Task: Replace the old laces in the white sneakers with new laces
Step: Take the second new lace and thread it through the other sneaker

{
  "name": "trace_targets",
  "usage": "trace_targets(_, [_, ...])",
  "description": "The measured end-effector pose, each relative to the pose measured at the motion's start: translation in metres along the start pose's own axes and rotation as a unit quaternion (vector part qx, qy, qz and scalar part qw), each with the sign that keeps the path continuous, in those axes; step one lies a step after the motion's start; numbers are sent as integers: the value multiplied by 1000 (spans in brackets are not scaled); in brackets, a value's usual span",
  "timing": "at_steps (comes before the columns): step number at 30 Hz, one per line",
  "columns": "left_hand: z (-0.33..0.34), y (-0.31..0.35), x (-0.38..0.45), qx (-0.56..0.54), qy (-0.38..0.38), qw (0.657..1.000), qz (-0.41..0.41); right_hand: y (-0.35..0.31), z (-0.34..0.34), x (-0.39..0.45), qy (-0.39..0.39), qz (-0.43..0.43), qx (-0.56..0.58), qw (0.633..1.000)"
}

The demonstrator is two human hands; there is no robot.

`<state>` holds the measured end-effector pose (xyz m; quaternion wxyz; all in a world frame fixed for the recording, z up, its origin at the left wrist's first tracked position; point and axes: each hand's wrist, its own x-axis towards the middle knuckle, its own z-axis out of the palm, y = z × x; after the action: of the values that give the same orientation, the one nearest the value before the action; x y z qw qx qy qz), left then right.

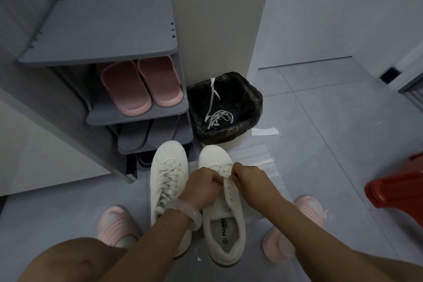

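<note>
**Lacing the second sneaker**

We are crouching over two white sneakers on the floor, side by side at 6 o'clock in the view. The left sneaker [168, 181] is looking fully laced. The right sneaker [223, 210] is showing bare eyelets along its flap, so we are judging it the one in hand.

Our left hand [201, 186] is curling around the near edge of the eyelet flap, and our right hand [248, 177] is pinching something at the lower eyelets, probably the new lace [225, 170], though the fingers are hiding most of it.

The lace is looking flat, soft and light; we are expecting it to flop and twist, so gripping close to its stiff tip should be feeding it through best. The sneaker itself is looking light and pliable at the flap, so steadying it there seems sensible.

At 12 o'clock from the sneakers, one bin [225, 107] in a black liner is holding old laces [217, 117] in a tangle; we cannot count them. On the rack [137, 113] at 11 o'clock, one pair of pink slippers [142, 86] is sitting, with a grey pair on the shelf below.
</note>
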<state>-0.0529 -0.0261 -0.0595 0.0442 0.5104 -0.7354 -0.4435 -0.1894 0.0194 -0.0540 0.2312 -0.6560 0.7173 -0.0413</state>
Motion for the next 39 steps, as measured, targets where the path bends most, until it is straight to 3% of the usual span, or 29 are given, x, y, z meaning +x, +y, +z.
trace_targets(4, [1,-1,1,-19,4,1000,-6,-6,3,-2,-7,-10,4,1000])
trace_targets(9, [5,-2,-1,-39,-1,999,13,-1,14,-3,61,75,117,988])
trace_targets(14, [14,-3,1,11,31,999,0,-3,9,-7,74,-4,76,994])
trace_targets(16, [16,-3,2,13,39,999,2,-3,6,-6,61,-38,67,995])
trace_targets(19, [11,-3,0,43,48,998,16,-3,4,-4,4,-20,77,997])
trace_targets(22, [-15,6,-3,-63,93,994,-5,-2,1,-2,-36,5,100,994])
trace_targets(23, [-28,12,-5,-169,101,980,-16,-2,-1,-2,-42,11,103,994])
trace_targets(24, [-45,22,-10,-309,102,945,-13,-2,-1,-2,-45,18,102,994])
trace_targets(26, [-85,36,-23,-553,94,827,26,-7,1,-1,-47,32,97,994])
trace_targets(28, [-122,40,-38,-652,95,750,57,-10,4,1,-50,36,93,994])
trace_targets(29, [-133,39,-42,-661,96,743,48,-9,4,1,-53,36,96,993])
trace_targets(30, [-139,36,-43,-639,103,762,17,-8,4,3,-52,36,111,992])
trace_targets(31, [-138,32,-41,-562,125,818,-27,-6,4,4,-41,39,142,988])
trace_targets(33, [-118,19,-35,-241,154,952,-105,0,0,6,2,71,215,974])
trace_targets(34, [-104,13,-33,-96,137,980,-106,4,-1,6,17,89,229,969])
trace_targets(36, [-75,4,-31,73,73,993,-63,11,0,6,-1,106,199,974])
trace_targets(39, [-39,-6,-26,163,12,986,16,7,7,5,-42,109,166,979])
